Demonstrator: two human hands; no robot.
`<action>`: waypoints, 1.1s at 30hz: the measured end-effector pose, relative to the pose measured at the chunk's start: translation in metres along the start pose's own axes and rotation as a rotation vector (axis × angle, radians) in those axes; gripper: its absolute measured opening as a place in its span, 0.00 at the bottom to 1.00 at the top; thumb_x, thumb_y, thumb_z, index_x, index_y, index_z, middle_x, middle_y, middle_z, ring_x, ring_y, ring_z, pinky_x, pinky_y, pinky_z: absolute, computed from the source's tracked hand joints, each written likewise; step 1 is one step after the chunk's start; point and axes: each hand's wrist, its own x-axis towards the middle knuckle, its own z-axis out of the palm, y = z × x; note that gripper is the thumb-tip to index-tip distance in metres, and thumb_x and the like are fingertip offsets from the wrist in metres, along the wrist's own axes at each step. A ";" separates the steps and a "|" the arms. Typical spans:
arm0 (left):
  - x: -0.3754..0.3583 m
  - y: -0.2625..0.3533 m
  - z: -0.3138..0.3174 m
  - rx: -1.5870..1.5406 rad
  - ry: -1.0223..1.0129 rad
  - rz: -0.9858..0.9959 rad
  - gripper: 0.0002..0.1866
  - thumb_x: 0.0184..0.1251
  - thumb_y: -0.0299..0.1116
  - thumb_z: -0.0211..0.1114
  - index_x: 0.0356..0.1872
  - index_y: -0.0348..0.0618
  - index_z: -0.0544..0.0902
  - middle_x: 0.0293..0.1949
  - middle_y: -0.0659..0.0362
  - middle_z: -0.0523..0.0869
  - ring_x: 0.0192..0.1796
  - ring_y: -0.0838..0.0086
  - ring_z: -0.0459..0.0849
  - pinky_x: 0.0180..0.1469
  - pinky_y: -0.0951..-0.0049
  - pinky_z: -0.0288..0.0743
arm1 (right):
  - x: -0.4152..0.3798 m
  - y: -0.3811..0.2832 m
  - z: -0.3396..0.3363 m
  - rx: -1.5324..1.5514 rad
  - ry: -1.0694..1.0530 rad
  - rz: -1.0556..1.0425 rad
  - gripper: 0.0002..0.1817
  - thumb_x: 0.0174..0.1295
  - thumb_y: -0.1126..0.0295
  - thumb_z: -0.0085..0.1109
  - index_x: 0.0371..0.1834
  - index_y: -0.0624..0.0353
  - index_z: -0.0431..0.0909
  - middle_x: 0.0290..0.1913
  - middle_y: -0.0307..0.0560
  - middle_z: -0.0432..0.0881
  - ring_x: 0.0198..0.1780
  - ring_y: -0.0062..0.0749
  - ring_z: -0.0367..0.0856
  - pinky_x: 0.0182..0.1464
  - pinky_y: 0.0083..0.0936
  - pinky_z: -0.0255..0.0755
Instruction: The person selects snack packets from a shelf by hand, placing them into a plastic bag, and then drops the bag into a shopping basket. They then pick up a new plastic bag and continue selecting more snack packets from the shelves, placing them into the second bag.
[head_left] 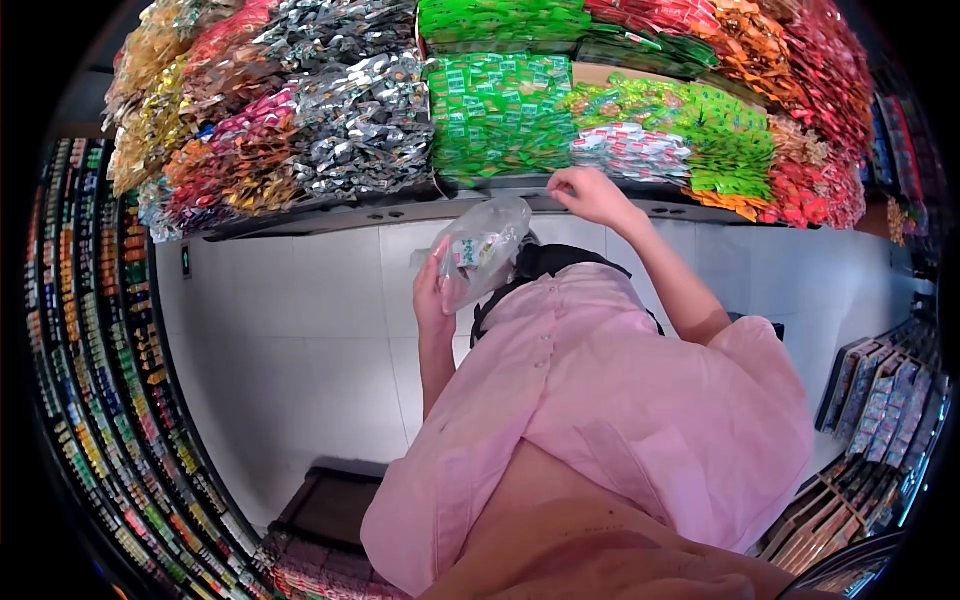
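Pink shirt (600, 380) nearest, left fingers (432, 266) grip plastic bag (492, 235), half-open right fingers (566, 181) nearby, apart.

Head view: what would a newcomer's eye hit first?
Probably the block of bright green packets at top centre, amid heaps of other coloured packets. Next, the pink shirt filling the lower middle. Then the translucent plastic bag in the left hand, just below the display's front edge, with small packets inside.

pale tiled floor (290, 300) | left: stocked shelves (110, 370) | right: display rack (880, 400)
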 end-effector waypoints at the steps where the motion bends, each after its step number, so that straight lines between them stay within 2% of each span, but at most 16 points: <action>1: -0.002 0.003 0.003 -0.002 0.001 0.011 0.27 0.87 0.44 0.44 0.72 0.32 0.72 0.50 0.57 0.76 0.49 0.73 0.75 0.53 0.69 0.68 | 0.008 0.001 -0.003 0.000 0.015 -0.005 0.08 0.62 0.71 0.63 0.41 0.63 0.85 0.37 0.55 0.89 0.41 0.47 0.90 0.46 0.38 0.82; 2: -0.004 0.005 0.008 0.000 0.004 0.028 0.27 0.88 0.44 0.42 0.72 0.33 0.72 0.33 0.63 0.73 0.33 0.79 0.69 0.38 0.74 0.63 | 0.016 0.004 -0.007 -0.043 -0.006 0.014 0.10 0.63 0.71 0.65 0.43 0.66 0.84 0.39 0.56 0.88 0.43 0.45 0.89 0.49 0.37 0.82; 4: -0.006 0.006 0.019 0.006 0.066 0.043 0.27 0.88 0.44 0.41 0.73 0.34 0.71 0.16 0.71 0.69 0.17 0.84 0.63 0.23 0.78 0.57 | 0.031 0.013 -0.014 -0.103 0.077 -0.007 0.11 0.63 0.70 0.65 0.44 0.65 0.84 0.40 0.57 0.88 0.45 0.47 0.89 0.50 0.38 0.81; 5: -0.006 0.005 0.024 0.012 0.127 0.042 0.27 0.88 0.44 0.42 0.73 0.34 0.71 0.16 0.71 0.68 0.17 0.84 0.63 0.23 0.78 0.56 | 0.039 0.019 -0.017 -0.130 0.120 -0.015 0.11 0.63 0.70 0.65 0.45 0.65 0.84 0.41 0.58 0.88 0.45 0.48 0.89 0.50 0.39 0.81; 6: -0.006 0.005 0.025 0.007 0.140 0.041 0.27 0.88 0.44 0.42 0.73 0.33 0.71 0.24 0.68 0.69 0.25 0.81 0.66 0.30 0.76 0.59 | 0.050 0.031 -0.020 -0.155 0.147 0.007 0.11 0.62 0.68 0.65 0.44 0.62 0.85 0.44 0.56 0.88 0.49 0.53 0.86 0.54 0.44 0.79; 7: -0.006 0.005 0.027 0.002 0.154 0.041 0.27 0.88 0.44 0.42 0.73 0.33 0.71 0.32 0.64 0.71 0.33 0.78 0.69 0.37 0.73 0.62 | 0.060 0.036 -0.026 -0.187 0.197 -0.009 0.12 0.61 0.67 0.65 0.45 0.62 0.85 0.46 0.57 0.88 0.50 0.54 0.86 0.54 0.45 0.79; 8: -0.008 0.004 0.023 -0.015 0.119 0.041 0.27 0.87 0.43 0.43 0.72 0.31 0.71 0.49 0.57 0.75 0.49 0.72 0.75 0.52 0.69 0.69 | 0.071 0.043 -0.030 -0.220 0.260 -0.014 0.13 0.61 0.67 0.65 0.46 0.61 0.84 0.47 0.58 0.87 0.52 0.55 0.85 0.55 0.46 0.78; 10: -0.010 0.005 0.024 -0.020 0.091 0.044 0.27 0.87 0.42 0.44 0.72 0.29 0.71 0.66 0.49 0.80 0.65 0.66 0.81 0.66 0.65 0.75 | 0.094 0.059 -0.038 -0.258 0.373 -0.042 0.15 0.60 0.67 0.65 0.49 0.60 0.83 0.49 0.59 0.86 0.53 0.57 0.84 0.55 0.47 0.78; 17: -0.008 0.012 0.039 -0.008 0.124 0.105 0.27 0.87 0.43 0.43 0.72 0.31 0.72 0.63 0.50 0.81 0.62 0.69 0.81 0.62 0.67 0.76 | 0.171 0.103 -0.046 -0.266 0.558 -0.098 0.16 0.60 0.70 0.61 0.51 0.61 0.80 0.50 0.61 0.84 0.53 0.61 0.82 0.54 0.54 0.78; 20: -0.001 0.015 0.031 -0.064 -0.001 0.146 0.26 0.87 0.43 0.43 0.71 0.31 0.73 0.42 0.57 0.85 0.41 0.77 0.83 0.43 0.73 0.76 | 0.186 0.109 -0.045 -0.272 0.534 -0.036 0.13 0.59 0.71 0.59 0.46 0.63 0.79 0.49 0.63 0.84 0.53 0.62 0.82 0.53 0.56 0.79; 22: -0.001 0.023 0.034 -0.119 -0.199 0.155 0.26 0.87 0.43 0.43 0.70 0.32 0.74 0.25 0.65 0.81 0.23 0.83 0.76 0.28 0.77 0.69 | 0.190 0.109 -0.044 -0.288 0.480 0.028 0.13 0.59 0.71 0.59 0.45 0.63 0.79 0.47 0.64 0.84 0.51 0.63 0.83 0.52 0.56 0.79; 24: -0.003 0.024 0.060 -0.046 -0.019 0.178 0.26 0.88 0.43 0.43 0.70 0.32 0.74 0.17 0.69 0.70 0.17 0.84 0.64 0.23 0.77 0.57 | 0.194 0.116 -0.041 -0.302 0.492 -0.005 0.12 0.58 0.70 0.59 0.43 0.64 0.80 0.43 0.66 0.85 0.47 0.65 0.84 0.51 0.57 0.79; 25: -0.003 0.025 0.072 -0.013 0.072 0.190 0.26 0.88 0.43 0.43 0.70 0.32 0.74 0.14 0.72 0.65 0.13 0.85 0.58 0.20 0.77 0.51 | 0.196 0.118 -0.043 -0.304 0.449 0.015 0.14 0.58 0.69 0.60 0.46 0.63 0.80 0.45 0.65 0.85 0.49 0.64 0.83 0.53 0.56 0.78; 27: 0.000 0.025 0.078 -0.004 0.086 0.190 0.26 0.88 0.43 0.43 0.70 0.32 0.73 0.13 0.71 0.64 0.13 0.85 0.58 0.20 0.76 0.51 | 0.197 0.121 -0.044 -0.308 0.361 0.050 0.19 0.58 0.67 0.63 0.53 0.60 0.80 0.48 0.64 0.85 0.54 0.62 0.82 0.56 0.54 0.78; 31: 0.003 0.030 0.097 0.074 0.167 0.166 0.27 0.88 0.45 0.39 0.73 0.36 0.71 0.12 0.71 0.62 0.15 0.83 0.59 0.23 0.76 0.54 | 0.201 0.128 -0.040 -0.347 0.368 0.012 0.11 0.58 0.67 0.64 0.39 0.62 0.85 0.46 0.63 0.85 0.52 0.59 0.83 0.56 0.52 0.78; 33: 0.005 0.031 0.100 0.070 0.182 0.180 0.27 0.88 0.45 0.39 0.74 0.36 0.70 0.11 0.71 0.62 0.15 0.83 0.59 0.23 0.76 0.54 | 0.204 0.135 -0.039 -0.327 0.404 -0.008 0.09 0.57 0.67 0.65 0.36 0.62 0.86 0.45 0.62 0.85 0.51 0.59 0.83 0.55 0.52 0.78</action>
